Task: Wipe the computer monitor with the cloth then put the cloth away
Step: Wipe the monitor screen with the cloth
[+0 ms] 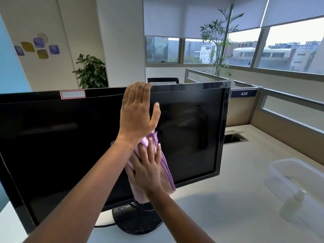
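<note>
Items, L to R:

1. Potted plant (92, 71): far bkgd, by white wall w/ coloured decals.
2. Monitor (61, 146): black, screen dark, on round stand (140, 220) on your white desk (228, 199). Fills the L and centre of view. Red-edged blank sticker (72, 94) on top bezel.
3. Your left hand (137, 113): laid flat on upper screen at centre, four fingers together and straight, tips at the top edge; can't tell if they hook over the back. Thumb apart, out to the R, on the glass.
4. Cloth (167, 172): purple, folded and bunched, against the screen at centre, just below your L wrist; lower end hangs past the bottom bezel.
5. Your right hand (149, 171): flat on the cloth, fingers spread and straight, pressing it to the screen. Forearm comes up from btm centre, crossing under your L arm.
6. Chair back (163, 80): black, behind monitor top.
7. Tall plant (220, 41): by the windows.
8. Partition tag "439" (244, 93): R of monitor.
9. Cable hatch (234, 137): in desk, lid up.
10. Clear plastic tub (289, 165): R side of desk, well apart from monitor.
11. Spray bottle (292, 202): pale, seen through tub's near wall; blurred.
</note>
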### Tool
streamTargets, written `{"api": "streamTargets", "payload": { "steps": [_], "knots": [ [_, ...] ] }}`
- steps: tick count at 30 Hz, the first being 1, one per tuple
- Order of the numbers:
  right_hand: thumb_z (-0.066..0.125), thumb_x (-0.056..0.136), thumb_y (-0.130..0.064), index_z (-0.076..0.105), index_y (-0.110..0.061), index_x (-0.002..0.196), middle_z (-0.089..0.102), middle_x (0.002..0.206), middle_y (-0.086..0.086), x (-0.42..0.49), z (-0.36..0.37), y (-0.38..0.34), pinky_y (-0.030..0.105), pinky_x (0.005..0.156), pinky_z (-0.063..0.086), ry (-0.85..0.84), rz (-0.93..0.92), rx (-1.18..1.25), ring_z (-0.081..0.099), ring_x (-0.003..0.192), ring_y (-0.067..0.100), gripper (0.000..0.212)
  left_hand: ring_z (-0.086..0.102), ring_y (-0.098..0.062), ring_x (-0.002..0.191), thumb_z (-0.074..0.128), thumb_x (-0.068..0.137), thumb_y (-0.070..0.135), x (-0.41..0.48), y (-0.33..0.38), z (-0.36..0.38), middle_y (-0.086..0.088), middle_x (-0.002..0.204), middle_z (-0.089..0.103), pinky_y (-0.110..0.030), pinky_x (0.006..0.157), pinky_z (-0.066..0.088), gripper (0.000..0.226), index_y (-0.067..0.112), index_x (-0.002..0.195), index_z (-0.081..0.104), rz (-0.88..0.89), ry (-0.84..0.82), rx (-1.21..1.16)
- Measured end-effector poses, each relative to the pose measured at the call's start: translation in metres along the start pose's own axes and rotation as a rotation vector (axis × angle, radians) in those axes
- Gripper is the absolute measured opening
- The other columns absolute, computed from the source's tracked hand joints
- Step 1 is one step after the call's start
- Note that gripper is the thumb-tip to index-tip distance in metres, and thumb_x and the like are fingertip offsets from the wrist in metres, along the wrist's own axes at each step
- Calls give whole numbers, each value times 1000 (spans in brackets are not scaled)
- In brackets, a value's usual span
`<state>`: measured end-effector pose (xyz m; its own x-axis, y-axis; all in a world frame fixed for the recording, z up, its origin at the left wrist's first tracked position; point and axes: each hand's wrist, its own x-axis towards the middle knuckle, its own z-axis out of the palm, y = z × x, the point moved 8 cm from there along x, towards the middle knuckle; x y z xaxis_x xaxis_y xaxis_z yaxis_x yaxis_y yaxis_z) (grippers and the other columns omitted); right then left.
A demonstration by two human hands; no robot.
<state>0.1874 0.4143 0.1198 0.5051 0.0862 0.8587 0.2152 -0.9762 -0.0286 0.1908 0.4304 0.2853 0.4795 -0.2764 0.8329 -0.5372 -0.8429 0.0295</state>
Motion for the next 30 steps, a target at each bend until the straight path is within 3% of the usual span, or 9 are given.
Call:
{"api": "streamTargets", "payload": {
  "steps": [4, 7, 11, 15, 18, 22, 24, 26, 30],
  "knots": [
    [45, 86, -46, 47, -37, 131, 51, 123, -7, -9, -4, 25, 60, 108, 22, 11, -409, -119, 42, 127, 24, 45, 49, -39, 120, 31, 86, 31, 1, 3, 1, -24, 124, 55, -46, 111, 29, 54, -3, 124, 48, -1, 14, 17],
    [44, 86, -47, 41, -39, 134, 55, 126, -7, 3, -15, 64, 64, 105, 18, 21, -479, -192, 40, 127, 24, 49, 49, -38, 120, 32, 85, 30, 1, 3, 2, -24, 123, 55, -45, 111, 27, 54, -3, 124, 48, -23, 32, 8],
    [43, 82, -43, 38, -31, 134, 54, 135, 5, 24, -38, 145, 63, 110, 16, 95, -202, -225, 36, 128, 30, 54, 51, -37, 118, 34, 84, 29, 2, 1, 3, -22, 120, 57, -41, 110, 24, 53, -4, 121, 50, -15, 63, 29],
    [33, 89, -38, 23, -23, 143, 30, 148, 14, 5, -48, 207, 57, 113, 16, 116, 294, -107, 26, 139, 35, 58, 52, -37, 117, 34, 84, 29, 2, 3, 4, -22, 119, 58, -43, 110, 28, 51, -3, 120, 51, -21, 71, 37],
    [26, 93, -37, 6, -22, 147, 13, 153, 9, -25, -39, 206, 52, 116, 17, 162, 563, 58, 15, 143, 32, 60, 52, -38, 116, 35, 84, 29, 1, 5, 4, -22, 119, 58, -44, 110, 29, 51, -4, 120, 51, -20, 82, 47],
    [18, 95, -44, 6, -27, 146, 7, 156, 14, -69, -13, 166, 42, 119, 6, 88, 796, 254, 2, 146, 29, 55, 49, -38, 119, 33, 84, 30, 1, 4, 4, -23, 121, 56, -43, 111, 25, 52, -4, 121, 50, -51, 68, 42],
    [16, 97, -45, 19, -18, 147, 13, 153, 23, -83, -4, 133, 42, 117, 9, 37, 749, 254, -2, 146, 26, 57, 49, -38, 119, 33, 84, 30, 2, 3, 4, -23, 122, 55, -43, 112, 24, 53, -4, 121, 49, -58, 64, 42],
    [22, 97, -40, 33, -13, 138, 22, 149, 24, -92, 6, 94, 44, 114, 12, -33, 559, 174, -4, 146, 25, 51, 49, -39, 119, 34, 83, 29, 1, 4, 4, -23, 121, 55, -43, 111, 24, 53, -4, 121, 50, -55, 67, 44],
    [45, 82, -32, 39, -24, 135, 31, 143, 14, -100, 14, 72, 47, 113, 16, -105, 289, 65, 15, 142, 29, 54, 49, -39, 119, 33, 84, 30, 0, 4, 1, -23, 122, 55, -44, 111, 25, 52, -4, 121, 49, -54, 53, 52]
  ]
}}
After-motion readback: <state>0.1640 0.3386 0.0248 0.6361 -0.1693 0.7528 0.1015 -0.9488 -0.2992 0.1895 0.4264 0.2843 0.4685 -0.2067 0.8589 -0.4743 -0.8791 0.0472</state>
